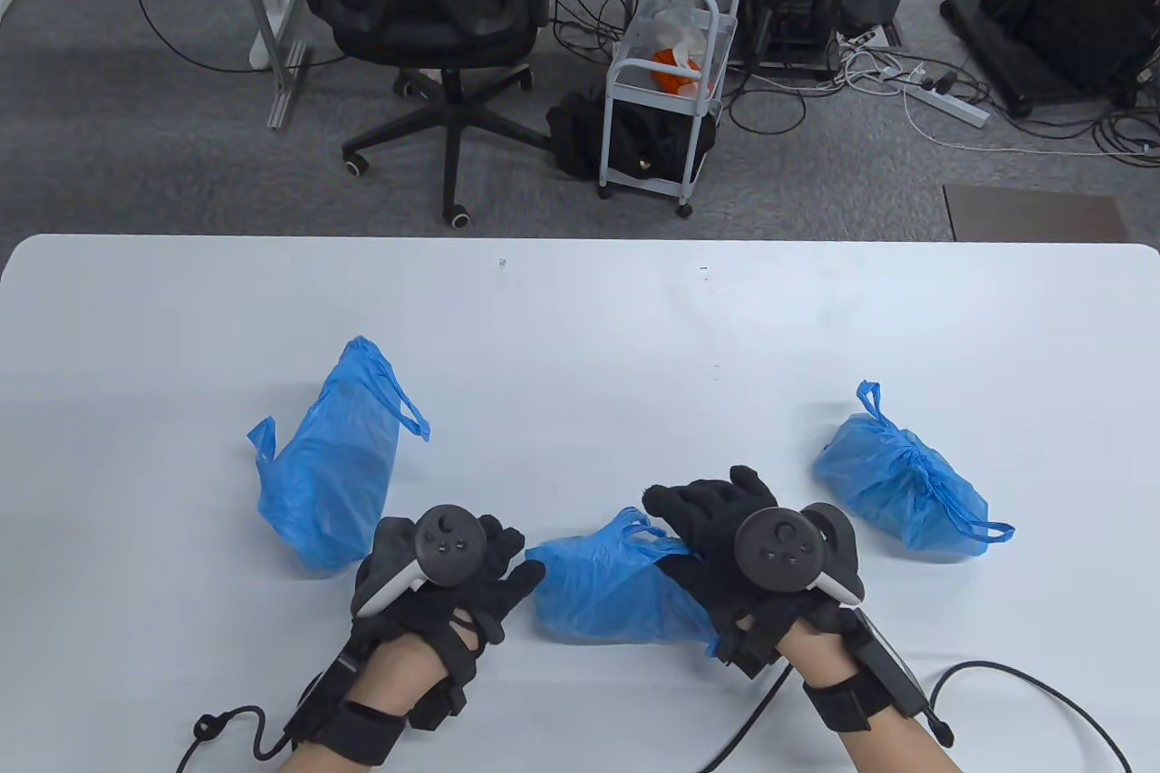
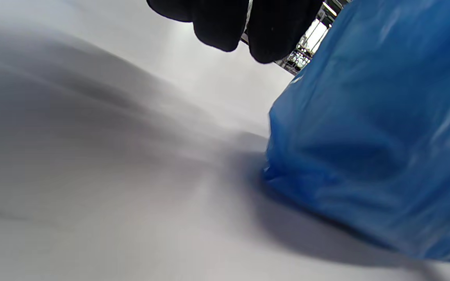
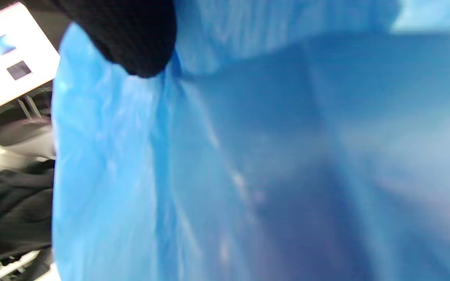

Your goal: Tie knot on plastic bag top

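White table (image 1: 580, 311): right hand (image 1: 725, 528) grip grasps middle bag (image 1: 607, 587); left hand (image 1: 453, 574) released.

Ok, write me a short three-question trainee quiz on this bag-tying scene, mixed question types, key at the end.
1. True or false: the right bag is already tied at its top.
2. Which bag does the right hand rest on?
A. left bag
B. middle bag
C. right bag
3. Fill in: the left hand sits between the left bag and the ___ bag on the table.

Key
1. True: its neck is cinched, with handle loops sticking out.
2. B
3. middle
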`<state>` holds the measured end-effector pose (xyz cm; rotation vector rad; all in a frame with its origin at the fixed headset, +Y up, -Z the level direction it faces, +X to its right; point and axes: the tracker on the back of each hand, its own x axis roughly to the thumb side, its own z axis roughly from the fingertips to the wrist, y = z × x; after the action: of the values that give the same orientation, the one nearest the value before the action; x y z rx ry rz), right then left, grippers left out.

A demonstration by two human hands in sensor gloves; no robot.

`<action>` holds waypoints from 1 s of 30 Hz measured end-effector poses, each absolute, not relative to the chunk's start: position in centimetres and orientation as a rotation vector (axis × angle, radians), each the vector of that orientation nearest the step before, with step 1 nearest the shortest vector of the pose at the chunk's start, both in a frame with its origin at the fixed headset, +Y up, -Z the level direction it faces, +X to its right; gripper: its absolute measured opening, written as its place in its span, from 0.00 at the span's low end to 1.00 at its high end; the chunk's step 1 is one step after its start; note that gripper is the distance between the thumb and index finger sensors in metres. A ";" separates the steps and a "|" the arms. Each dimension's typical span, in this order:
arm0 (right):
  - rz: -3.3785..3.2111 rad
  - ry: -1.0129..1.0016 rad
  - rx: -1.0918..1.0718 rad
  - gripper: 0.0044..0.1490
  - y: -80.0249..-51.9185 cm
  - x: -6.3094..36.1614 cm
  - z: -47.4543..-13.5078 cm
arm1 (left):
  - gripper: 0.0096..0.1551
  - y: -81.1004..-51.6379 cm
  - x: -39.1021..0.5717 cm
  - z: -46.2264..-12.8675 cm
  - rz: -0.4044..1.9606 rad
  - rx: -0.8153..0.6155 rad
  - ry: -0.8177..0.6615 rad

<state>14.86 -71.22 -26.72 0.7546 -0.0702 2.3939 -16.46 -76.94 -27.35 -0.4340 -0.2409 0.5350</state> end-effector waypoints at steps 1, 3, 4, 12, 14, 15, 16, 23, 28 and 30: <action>2.397 -0.042 0.758 0.41 -71.3 14.9 -26.6 | 0.48 -76.9 -16.4 -27.7 0.559 -0.433 -0.240; 2.405 -0.053 0.775 0.40 -71.3 15.0 -26.2 | 0.48 -76.8 -16.0 -29.0 0.606 -0.426 -0.294; 2.411 -0.064 0.773 0.39 -71.3 15.1 -26.0 | 0.49 -76.7 -15.9 -29.5 0.630 -0.440 -0.279; 2.385 -0.079 0.730 0.37 -71.5 16.1 -26.3 | 0.49 -76.9 -11.4 -31.0 1.186 -0.683 -0.437; 2.367 -0.061 0.717 0.37 -71.6 16.5 -26.5 | 0.43 -76.6 -10.5 -30.7 1.357 -0.696 -0.494; 2.362 -0.070 0.700 0.36 -71.6 16.6 -26.6 | 0.41 -76.3 -10.1 -30.3 1.478 -0.681 -0.527; 2.363 -0.081 0.692 0.36 -71.7 16.7 -26.7 | 0.39 -75.9 -9.6 -29.8 1.566 -0.673 -0.546; 2.375 -0.072 0.679 0.34 -72.3 16.3 -27.1 | 0.39 -73.0 -7.8 -26.2 1.427 -0.576 -0.775; 2.371 -0.085 0.667 0.31 -72.6 16.2 -27.3 | 0.46 -71.3 -7.2 -24.6 0.919 -0.324 -0.847; 2.372 -0.085 0.658 0.31 -72.8 16.2 -27.4 | 0.47 -70.8 -7.0 -24.1 0.730 -0.265 -0.856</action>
<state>16.15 -72.75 -27.37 0.6576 -0.0854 2.3717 -6.99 -70.76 -24.07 -0.2647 -0.8563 0.7301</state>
